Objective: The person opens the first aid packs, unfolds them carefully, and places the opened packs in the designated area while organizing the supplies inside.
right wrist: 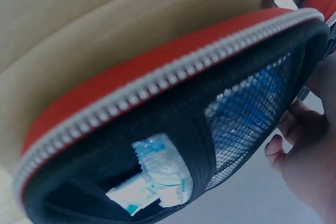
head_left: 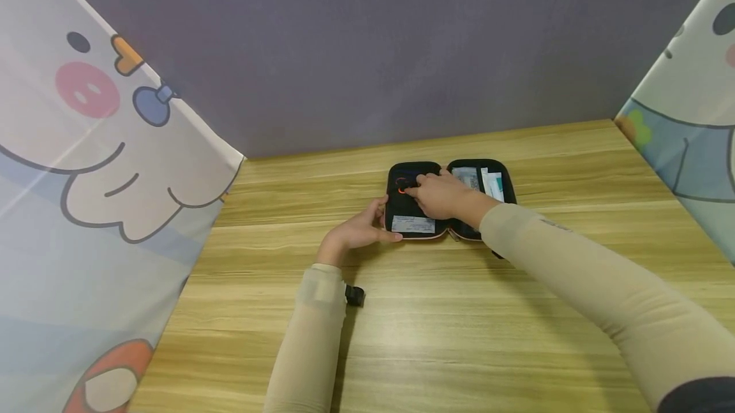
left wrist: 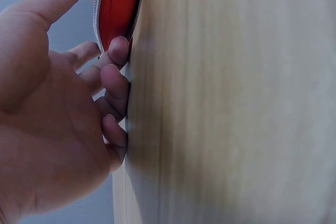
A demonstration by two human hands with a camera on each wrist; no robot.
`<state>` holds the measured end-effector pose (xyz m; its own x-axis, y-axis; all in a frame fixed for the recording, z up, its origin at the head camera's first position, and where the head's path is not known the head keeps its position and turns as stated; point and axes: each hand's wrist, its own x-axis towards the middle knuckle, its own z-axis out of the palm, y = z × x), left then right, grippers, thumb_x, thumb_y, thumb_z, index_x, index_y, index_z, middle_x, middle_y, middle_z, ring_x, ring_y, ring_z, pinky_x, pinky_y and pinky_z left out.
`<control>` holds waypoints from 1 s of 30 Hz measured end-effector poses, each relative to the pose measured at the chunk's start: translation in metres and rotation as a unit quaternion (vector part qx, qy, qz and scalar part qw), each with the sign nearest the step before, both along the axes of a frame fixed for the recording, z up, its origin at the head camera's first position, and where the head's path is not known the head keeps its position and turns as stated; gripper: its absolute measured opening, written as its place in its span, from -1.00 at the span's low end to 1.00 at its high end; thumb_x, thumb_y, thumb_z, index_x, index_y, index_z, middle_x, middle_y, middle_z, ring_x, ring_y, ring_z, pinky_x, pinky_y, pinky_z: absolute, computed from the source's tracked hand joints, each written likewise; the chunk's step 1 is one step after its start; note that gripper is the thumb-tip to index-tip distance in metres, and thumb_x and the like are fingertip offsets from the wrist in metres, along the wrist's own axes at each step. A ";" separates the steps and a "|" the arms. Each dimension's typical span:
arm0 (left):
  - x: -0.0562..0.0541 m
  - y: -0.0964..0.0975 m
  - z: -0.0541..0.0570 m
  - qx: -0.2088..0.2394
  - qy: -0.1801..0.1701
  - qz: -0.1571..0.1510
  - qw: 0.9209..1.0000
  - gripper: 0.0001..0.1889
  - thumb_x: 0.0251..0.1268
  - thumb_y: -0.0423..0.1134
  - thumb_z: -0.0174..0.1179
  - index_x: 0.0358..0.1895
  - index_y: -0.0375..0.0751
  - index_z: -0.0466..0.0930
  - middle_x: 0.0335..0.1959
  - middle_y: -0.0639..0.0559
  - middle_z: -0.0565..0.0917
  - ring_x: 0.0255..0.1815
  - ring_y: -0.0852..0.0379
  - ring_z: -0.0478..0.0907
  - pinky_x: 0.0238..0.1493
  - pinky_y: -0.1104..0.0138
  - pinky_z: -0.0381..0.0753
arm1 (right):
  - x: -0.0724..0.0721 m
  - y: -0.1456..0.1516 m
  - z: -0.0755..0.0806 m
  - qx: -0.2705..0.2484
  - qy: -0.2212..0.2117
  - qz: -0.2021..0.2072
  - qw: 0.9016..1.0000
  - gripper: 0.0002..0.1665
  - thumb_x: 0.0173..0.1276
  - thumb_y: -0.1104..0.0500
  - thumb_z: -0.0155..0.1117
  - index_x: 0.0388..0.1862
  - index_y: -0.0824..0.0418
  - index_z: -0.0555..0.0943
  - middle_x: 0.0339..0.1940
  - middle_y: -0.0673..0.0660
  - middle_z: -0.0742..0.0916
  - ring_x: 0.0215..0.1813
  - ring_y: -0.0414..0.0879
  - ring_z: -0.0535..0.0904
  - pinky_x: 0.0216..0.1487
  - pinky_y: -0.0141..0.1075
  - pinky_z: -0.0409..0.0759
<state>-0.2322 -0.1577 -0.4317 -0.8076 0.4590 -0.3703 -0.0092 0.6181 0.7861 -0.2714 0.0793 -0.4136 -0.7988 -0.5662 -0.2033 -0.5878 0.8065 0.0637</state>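
A small zip case [head_left: 400, 207] with a black lining lies unfolded on the wooden table; its outer shell is red in the wrist views. My left hand [head_left: 358, 229] holds the case's left side, thumb along the near corner and fingers at the edge. Over the left half reaches my right hand [head_left: 442, 197], a fingertip right at a small orange-red loop [head_left: 401, 191]. I cannot tell whether the right hand pinches it. A pale printed label [head_left: 413, 225] shows at that half's near end. White and teal packets [right wrist: 163, 177] sit in the right half beside a mesh pocket [right wrist: 247, 114].
The light wooden table [head_left: 241, 311] meets a grey partition [head_left: 373, 49] behind the case. Cartoon-printed cloth panels [head_left: 115, 164] stand at the left and right. A black strap piece [head_left: 355, 295] sticks out from the left sleeve.
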 end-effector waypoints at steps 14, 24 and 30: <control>0.002 0.001 -0.002 0.000 0.001 -0.003 1.000 0.15 0.32 0.01 0.50 0.77 0.04 -0.17 0.19 -0.07 0.49 0.21 -0.02 0.42 0.55 0.00 0.31 | -0.002 0.006 -0.006 -0.096 -0.032 -0.026 0.995 -0.43 0.73 -0.01 0.08 0.63 0.03 0.44 0.31 0.29 0.66 0.36 0.26 0.60 0.51 0.44 0.31; 0.001 0.000 -0.002 0.001 0.002 -0.003 1.000 0.18 0.29 0.03 0.52 0.77 0.03 -0.17 0.19 -0.06 0.47 0.23 -0.02 0.41 0.55 0.01 0.31 | 0.009 0.051 0.032 -0.206 -0.058 -0.058 0.975 -0.39 0.73 -0.03 0.09 0.64 0.12 0.41 0.29 0.33 0.62 0.06 0.17 0.65 0.16 0.22 0.55; 0.001 0.001 -0.001 -0.009 0.012 -0.002 1.000 0.18 0.29 0.03 0.52 0.77 0.02 -0.16 0.11 -0.04 0.43 0.17 -0.01 0.38 0.38 0.09 0.36 | 0.028 0.105 0.043 -0.271 -0.084 -0.094 0.954 -0.21 0.69 -0.04 0.17 0.69 0.31 0.23 0.27 0.45 0.55 -0.03 0.16 0.61 0.06 0.14 0.59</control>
<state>-0.2309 -0.1569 -0.4327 -0.8140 0.4564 -0.3593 0.0119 0.6316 0.7752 -0.2436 0.1847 -0.3706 -0.8781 -0.4753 -0.0552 -0.3954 0.7857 -0.4757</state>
